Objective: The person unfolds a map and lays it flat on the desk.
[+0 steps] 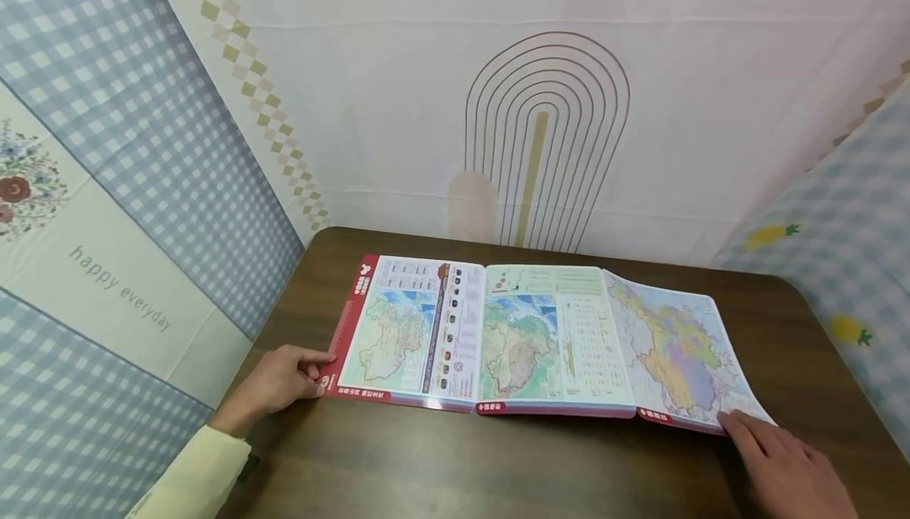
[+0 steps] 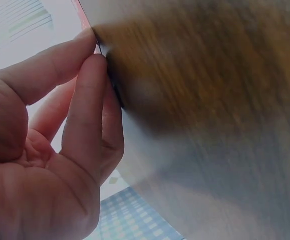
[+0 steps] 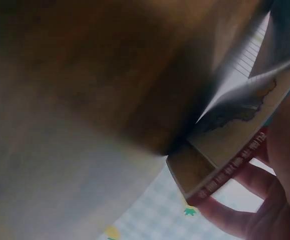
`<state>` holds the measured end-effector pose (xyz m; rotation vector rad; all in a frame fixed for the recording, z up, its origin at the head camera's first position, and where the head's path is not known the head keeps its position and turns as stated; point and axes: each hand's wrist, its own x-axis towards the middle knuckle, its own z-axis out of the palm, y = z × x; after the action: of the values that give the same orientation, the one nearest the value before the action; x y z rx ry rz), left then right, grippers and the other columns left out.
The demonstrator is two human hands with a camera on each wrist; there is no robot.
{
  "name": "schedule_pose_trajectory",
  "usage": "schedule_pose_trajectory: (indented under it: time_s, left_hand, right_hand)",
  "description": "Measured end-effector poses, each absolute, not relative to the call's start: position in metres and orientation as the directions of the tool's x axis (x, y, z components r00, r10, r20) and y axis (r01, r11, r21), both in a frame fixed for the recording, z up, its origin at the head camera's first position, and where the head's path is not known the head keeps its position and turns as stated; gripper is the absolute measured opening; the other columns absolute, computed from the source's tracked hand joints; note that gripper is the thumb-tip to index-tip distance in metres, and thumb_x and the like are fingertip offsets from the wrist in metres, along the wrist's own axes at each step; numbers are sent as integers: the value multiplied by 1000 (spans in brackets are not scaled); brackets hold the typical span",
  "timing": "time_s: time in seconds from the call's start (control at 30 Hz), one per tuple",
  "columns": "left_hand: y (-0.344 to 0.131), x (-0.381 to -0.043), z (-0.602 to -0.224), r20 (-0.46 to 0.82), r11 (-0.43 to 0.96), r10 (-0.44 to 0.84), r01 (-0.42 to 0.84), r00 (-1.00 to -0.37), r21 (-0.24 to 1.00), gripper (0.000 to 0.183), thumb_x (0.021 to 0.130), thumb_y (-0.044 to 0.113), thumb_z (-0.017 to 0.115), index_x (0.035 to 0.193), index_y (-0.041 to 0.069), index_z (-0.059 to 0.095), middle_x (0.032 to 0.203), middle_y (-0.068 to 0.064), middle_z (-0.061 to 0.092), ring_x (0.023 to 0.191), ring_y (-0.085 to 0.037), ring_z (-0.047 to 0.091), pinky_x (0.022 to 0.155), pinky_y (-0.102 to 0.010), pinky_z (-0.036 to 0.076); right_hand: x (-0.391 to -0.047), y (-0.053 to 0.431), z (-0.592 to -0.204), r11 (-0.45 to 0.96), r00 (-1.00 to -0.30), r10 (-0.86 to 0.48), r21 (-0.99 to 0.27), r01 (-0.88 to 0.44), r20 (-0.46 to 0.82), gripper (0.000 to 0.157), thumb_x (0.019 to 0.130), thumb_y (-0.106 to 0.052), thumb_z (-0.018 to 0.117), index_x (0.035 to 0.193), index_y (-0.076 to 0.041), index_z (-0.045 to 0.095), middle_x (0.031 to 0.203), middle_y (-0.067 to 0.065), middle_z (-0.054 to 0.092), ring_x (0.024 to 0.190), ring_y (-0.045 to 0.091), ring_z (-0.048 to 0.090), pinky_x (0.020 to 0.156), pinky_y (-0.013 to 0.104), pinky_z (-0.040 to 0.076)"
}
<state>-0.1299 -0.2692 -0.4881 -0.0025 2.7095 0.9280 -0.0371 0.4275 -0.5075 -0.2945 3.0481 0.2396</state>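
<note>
A long folding map [image 1: 522, 357] lies spread across the table in three visible panels, with coloured maps, printed text and red labels. Its left edge carries a red strip [image 1: 343, 325]. My left hand [image 1: 280, 381] pinches that strip near the front corner; the left wrist view shows thumb and fingers meeting at the edge. At the other end, my right hand [image 1: 789, 464] grips the front corner of the right panel [image 1: 675, 345], which slants up off the table. In the right wrist view, fingers [image 3: 222, 215] curl round the panel's red-labelled border [image 3: 235, 167].
The dark brown wooden table [image 1: 398, 464] has rounded corners. A pale patterned cloth [image 1: 384, 108] hangs behind it. Blue checked cloth [image 1: 142, 108] hangs along the left, and another with pineapple prints [image 1: 846, 266] on the right.
</note>
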Motion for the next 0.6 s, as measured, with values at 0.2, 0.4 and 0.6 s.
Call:
schedule_pose_trajectory:
  time_s: [0.2, 0.4, 0.6]
  left_hand:
    - [-269, -130, -488, -260, 782, 71, -108, -963, 613, 53, 80, -3, 83, 131, 4, 75, 87, -4, 62, 76, -18, 55, 61, -28, 44]
    - [-269, -132, -488, -254, 797, 97, -78, -962, 600, 52, 81, -4, 81, 132, 4, 74, 86, -4, 63, 76, -18, 55, 61, -28, 45]
    - [-265, -135, -484, -238, 850, 124, -20, -963, 527, 51, 84, -2, 83, 134, 4, 73, 87, -2, 64, 77, -18, 55, 64, -31, 47]
  right_hand:
    - [-34, 423, -511, 978, -982, -142, 133, -159, -128, 169, 34, -115, 46, 164, -9, 23, 146, 21, 51, 127, 45, 53, 78, 70, 48]
    - [-35, 421, -518, 975, -971, -157, 130, -182, -180, 162, 47, -108, 58, 168, -11, 12, 142, 21, 54, 121, 42, 59, 74, 65, 52]
    - [-34, 411, -521, 963, -963, -269, 19, -269, -6, 77, 89, -20, 84, 155, -10, 45, 130, 23, 65, 105, 40, 69, 65, 52, 56]
